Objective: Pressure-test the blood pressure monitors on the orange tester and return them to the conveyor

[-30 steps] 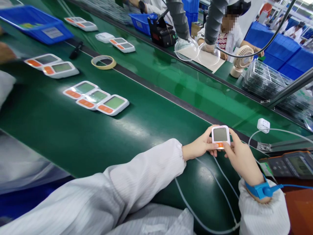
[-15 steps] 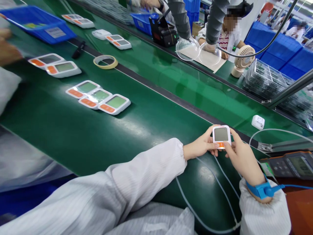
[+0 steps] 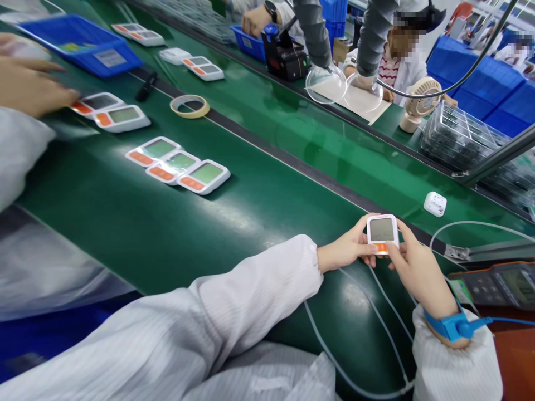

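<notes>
A small white device [image 3: 382, 229] with a grey screen and an orange button strip is held up over the green bench, screen facing me. My left hand [image 3: 349, 245] grips its left side, thumb on the orange strip. On its right side my right hand [image 3: 418, 267] grips it too, thumb at the lower right corner; a blue wrist strap [image 3: 453, 326] circles that wrist. Thin pale cables [image 3: 387, 295] run beneath both hands. Left of centre on the bench lie three similar devices [image 3: 204, 177] with green screens, touching one another.
Beside me at the left, a co-worker's hand [image 3: 33, 83] is near two more devices [image 3: 121, 118]. A blue bin [image 3: 79, 44], a tape roll [image 3: 189, 106], a white plug-like block [image 3: 435, 204] and a meter [image 3: 497, 284] stand around. Behind are a fan [image 3: 420, 103] and people.
The co-worker's hand at the left has moved right, toward the two devices. The white block has shifted left along the far strip. My hands keep the same hold, and the view has shifted slightly.
</notes>
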`<action>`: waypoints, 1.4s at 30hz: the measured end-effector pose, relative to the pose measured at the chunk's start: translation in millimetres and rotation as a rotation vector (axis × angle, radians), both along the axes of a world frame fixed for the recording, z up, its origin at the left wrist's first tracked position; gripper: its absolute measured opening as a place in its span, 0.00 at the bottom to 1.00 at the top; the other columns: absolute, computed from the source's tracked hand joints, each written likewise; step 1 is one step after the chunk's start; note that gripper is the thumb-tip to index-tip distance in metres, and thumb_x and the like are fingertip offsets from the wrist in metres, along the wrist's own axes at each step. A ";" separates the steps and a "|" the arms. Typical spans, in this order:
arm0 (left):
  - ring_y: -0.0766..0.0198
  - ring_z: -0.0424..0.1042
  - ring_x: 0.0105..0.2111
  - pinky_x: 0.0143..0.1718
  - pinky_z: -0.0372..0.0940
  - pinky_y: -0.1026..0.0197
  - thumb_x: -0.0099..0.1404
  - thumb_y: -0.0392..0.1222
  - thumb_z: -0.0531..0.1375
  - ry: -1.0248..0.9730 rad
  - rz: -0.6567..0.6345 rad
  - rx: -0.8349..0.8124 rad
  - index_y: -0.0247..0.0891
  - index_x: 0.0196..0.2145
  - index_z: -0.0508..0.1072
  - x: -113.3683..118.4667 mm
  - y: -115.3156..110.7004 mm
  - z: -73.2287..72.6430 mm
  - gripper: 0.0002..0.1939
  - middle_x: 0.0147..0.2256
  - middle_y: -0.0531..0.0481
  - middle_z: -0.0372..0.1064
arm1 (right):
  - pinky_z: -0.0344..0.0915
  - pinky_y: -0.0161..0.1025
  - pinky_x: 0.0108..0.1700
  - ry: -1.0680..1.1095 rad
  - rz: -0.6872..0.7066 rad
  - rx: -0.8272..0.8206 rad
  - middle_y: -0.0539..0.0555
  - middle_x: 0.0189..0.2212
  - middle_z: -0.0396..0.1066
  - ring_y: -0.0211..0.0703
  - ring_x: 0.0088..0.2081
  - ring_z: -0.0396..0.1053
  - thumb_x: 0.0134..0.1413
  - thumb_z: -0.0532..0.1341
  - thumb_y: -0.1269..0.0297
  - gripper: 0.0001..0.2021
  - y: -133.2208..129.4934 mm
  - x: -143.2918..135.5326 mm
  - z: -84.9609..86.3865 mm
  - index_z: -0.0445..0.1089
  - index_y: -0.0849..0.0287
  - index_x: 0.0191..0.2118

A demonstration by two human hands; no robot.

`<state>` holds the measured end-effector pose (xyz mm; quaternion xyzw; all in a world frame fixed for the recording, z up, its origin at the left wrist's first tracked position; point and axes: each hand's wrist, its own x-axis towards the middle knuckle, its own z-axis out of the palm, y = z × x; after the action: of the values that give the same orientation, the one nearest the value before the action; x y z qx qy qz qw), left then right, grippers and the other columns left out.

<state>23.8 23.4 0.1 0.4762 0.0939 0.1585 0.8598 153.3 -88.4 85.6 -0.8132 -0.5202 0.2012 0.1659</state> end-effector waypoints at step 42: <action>0.58 0.74 0.40 0.44 0.69 0.55 0.65 0.52 0.57 0.373 0.290 0.689 0.36 0.51 0.71 -52.4 27.1 28.4 0.22 0.41 0.42 0.75 | 0.68 0.45 0.52 -0.353 0.184 -0.023 0.61 0.50 0.72 0.51 0.51 0.71 0.65 0.57 0.64 0.15 -0.7 16.6 -6.4 0.71 0.60 0.54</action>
<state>-28.6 50.5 28.6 0.7383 0.2555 0.2114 0.5873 169.9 -89.1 79.3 -0.7867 -0.6112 0.0756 0.0437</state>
